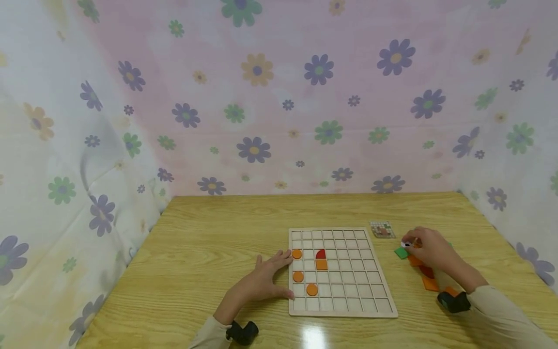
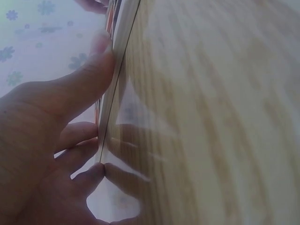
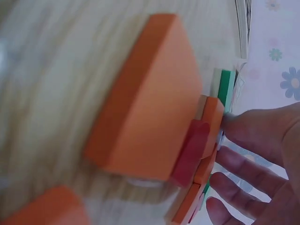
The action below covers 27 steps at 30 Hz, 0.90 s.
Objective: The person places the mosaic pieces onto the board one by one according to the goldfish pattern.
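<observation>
A wooden grid board [image 1: 368, 305] lies on the table. Along its left edge rests my left hand [image 1: 263, 281], fingers spread, with fingertips and thumb at the rim; the left wrist view shows the thumb [image 2: 89, 79] against that edge. On the board sit several orange discs [image 1: 298, 277], a red quarter-circle piece [image 1: 321, 254] and an orange square [image 1: 321, 264]. Right of the board, my right hand [image 1: 431, 247] pinches a white piece with a black dot [image 1: 406, 244] low over the loose pieces. Beside its fingertips is a green piece [image 1: 401, 253]; the palm hides part of the pile.
A small card with a printed grid pattern [image 1: 382, 230] lies by the board's far right corner. Loose orange pieces [image 1: 430, 283] and a dark red one [image 1: 427, 272] spread below the right hand. Flowered cloth [image 1: 279, 106] stands behind the table and at both sides.
</observation>
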{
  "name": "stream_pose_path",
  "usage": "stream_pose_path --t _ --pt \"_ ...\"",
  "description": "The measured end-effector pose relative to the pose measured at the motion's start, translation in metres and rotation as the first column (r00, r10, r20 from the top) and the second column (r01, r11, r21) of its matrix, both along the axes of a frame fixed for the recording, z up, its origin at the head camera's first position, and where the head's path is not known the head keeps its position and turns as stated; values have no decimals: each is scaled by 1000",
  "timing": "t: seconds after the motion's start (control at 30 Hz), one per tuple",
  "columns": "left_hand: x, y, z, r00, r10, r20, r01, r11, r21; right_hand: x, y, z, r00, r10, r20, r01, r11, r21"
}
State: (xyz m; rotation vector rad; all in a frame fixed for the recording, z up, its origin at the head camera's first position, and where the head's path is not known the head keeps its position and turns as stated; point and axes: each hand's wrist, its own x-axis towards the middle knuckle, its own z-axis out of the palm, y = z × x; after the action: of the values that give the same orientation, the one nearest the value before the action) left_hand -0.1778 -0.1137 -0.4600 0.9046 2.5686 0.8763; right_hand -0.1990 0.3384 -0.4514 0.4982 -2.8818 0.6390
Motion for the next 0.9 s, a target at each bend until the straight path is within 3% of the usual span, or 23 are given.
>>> stream_pose_path --t 0.3,0.77,0.9 --pt "0 1 2 1000 -9 -11 9 1000 -6 -4 0 0 996 91 -24 -92 995 -31" --pt "1 0 1 1000 1 -12 -1 1000 -7 -8 -6 5 988 154 -3 -154 988 -17" --pt "1 0 2 1000 -6 -16 6 1000 -6 -6 -8 7 990 141 27 -141 990 1"
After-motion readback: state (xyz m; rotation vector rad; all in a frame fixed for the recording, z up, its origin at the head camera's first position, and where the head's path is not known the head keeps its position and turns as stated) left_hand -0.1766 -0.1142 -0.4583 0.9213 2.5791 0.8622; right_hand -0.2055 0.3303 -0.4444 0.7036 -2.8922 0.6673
